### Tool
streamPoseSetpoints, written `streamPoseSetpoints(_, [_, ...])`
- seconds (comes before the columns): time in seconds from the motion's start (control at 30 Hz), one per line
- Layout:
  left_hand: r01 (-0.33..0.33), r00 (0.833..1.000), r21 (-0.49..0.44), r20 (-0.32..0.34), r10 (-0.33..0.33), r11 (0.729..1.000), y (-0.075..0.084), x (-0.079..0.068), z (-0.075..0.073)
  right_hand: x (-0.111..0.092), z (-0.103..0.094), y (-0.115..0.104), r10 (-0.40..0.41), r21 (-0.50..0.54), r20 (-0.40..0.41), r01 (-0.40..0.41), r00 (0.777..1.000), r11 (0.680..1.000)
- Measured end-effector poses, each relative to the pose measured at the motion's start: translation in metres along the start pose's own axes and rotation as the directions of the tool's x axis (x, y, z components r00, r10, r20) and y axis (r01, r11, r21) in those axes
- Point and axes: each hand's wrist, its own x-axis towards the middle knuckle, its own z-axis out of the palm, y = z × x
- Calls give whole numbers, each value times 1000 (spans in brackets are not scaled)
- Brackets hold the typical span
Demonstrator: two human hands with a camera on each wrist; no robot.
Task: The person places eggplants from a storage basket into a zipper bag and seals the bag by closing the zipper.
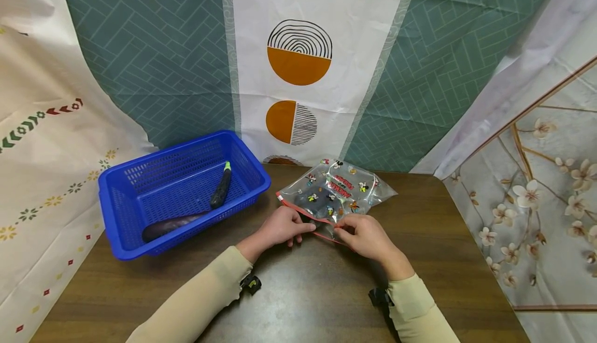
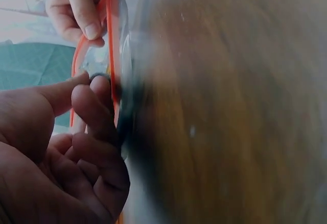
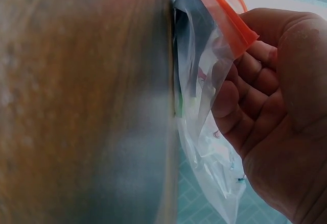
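Note:
A clear zip bag (image 1: 345, 185) printed with small cartoon figures and red lettering lies on the table, its red-orange zip edge towards me. A dark shape shows through the plastic, its kind unclear. At the bag's mouth, my left hand (image 1: 282, 226) pinches the edge with curled fingers; the left wrist view shows its thumb and fingertips between the two orange zip strips (image 2: 112, 40), partly hiding the hold. My right hand (image 1: 366, 237) pinches the zip edge farther right between thumb and forefinger. From the right wrist, the plastic hangs beside the curled right-hand fingers (image 3: 253, 71).
Left of the bag stands a blue plastic basket (image 1: 109, 213). It holds a long purplish-brown eggplant (image 1: 170, 226) and a slim dark vegetable (image 1: 221, 187) with a light green end. Patterned cloths (image 1: 177, 58) hang behind the brown wooden table (image 1: 420, 218) and along both sides.

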Motion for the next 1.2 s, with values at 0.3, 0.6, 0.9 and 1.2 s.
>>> streamPoseSetpoints(0.3, [-67,998,-17,20,67,998,0,-8,-22,-1,3,2,-4,-2,4,4,1000,1000])
streamPoseSetpoints(0.6, [-113,993,-56,-40,111,992,22,-25,-63,-1,3,4,-6,-2,0,6,1000,1000])
streamPoseSetpoints(0.9, [-135,976,-25,-178,128,991,45,-41,-108,-1,3,5,-27,-23,-14,27,1000,999])
streamPoseSetpoints(1.2, [-65,958,48,-277,76,997,58,-49,-152,0,3,5,-16,-26,-6,16,1000,1000])
